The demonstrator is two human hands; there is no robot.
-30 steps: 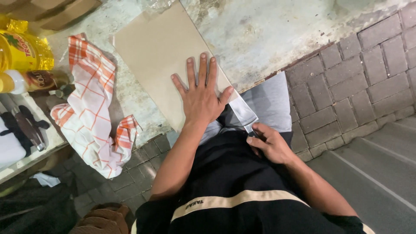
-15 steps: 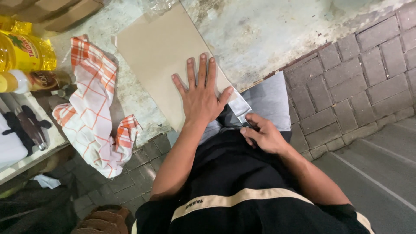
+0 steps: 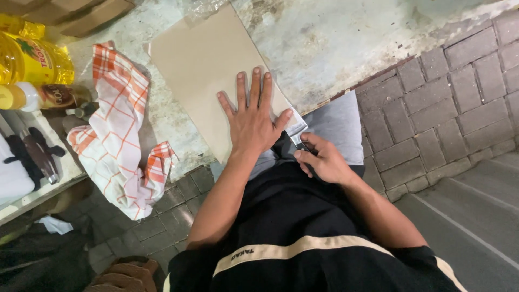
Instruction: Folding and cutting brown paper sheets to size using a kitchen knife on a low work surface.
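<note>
My left hand [image 3: 253, 120] lies flat, fingers spread, on the near end of a beige flat board [image 3: 208, 67] that rests on a stained concrete surface [image 3: 346, 38]. My right hand [image 3: 320, 160] is closed around the dark handle of a knife; a short bit of its metal blade [image 3: 299, 131] shows at the board's near right corner, just below my left thumb. A grey sheet [image 3: 341, 125] lies under that corner and over my lap. My black shirt fills the lower part of the view.
An orange-and-white checked cloth [image 3: 116, 143] hangs over the counter's edge on the left. Beside it stand a yellow oil bottle [image 3: 33, 59] and a small brown bottle [image 3: 51, 96]. Grey paving bricks [image 3: 448, 103] lie on the right, cardboard [image 3: 81, 10] at the top left.
My right hand has moved left and up with the knife, and the blade has slid in toward the board's corner so that less of it shows. My left hand stays flat on the board.
</note>
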